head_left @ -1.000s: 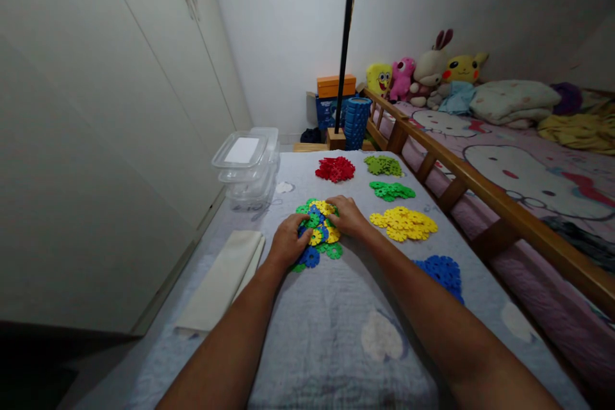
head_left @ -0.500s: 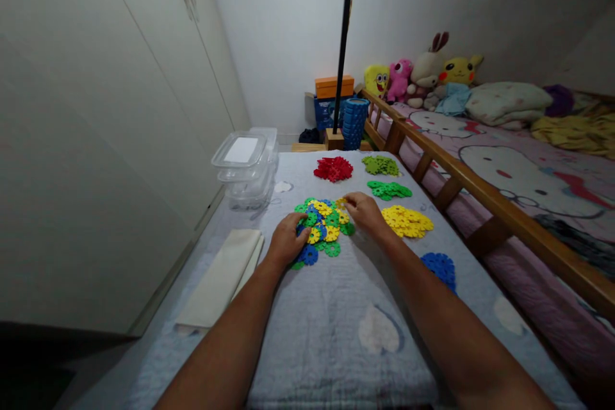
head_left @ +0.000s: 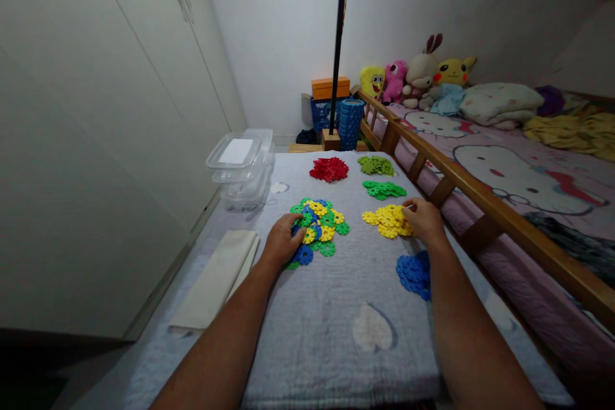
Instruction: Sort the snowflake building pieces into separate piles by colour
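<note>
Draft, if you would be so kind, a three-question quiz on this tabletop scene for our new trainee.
1. Which pile is the right hand at?
A) red
B) yellow
C) blue
2. True or false: red pieces show in the mixed pile.
3. Fill in: seen from the camera, the clear containers stand to the ____ of the red pile.

Key: 1: B, the yellow pile. 2: False; only green, blue and yellow show there. 3: left.

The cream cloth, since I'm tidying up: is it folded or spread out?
Folded: the cream cloth lies as a narrow strip, with a second layer showing along its right edge.
</note>
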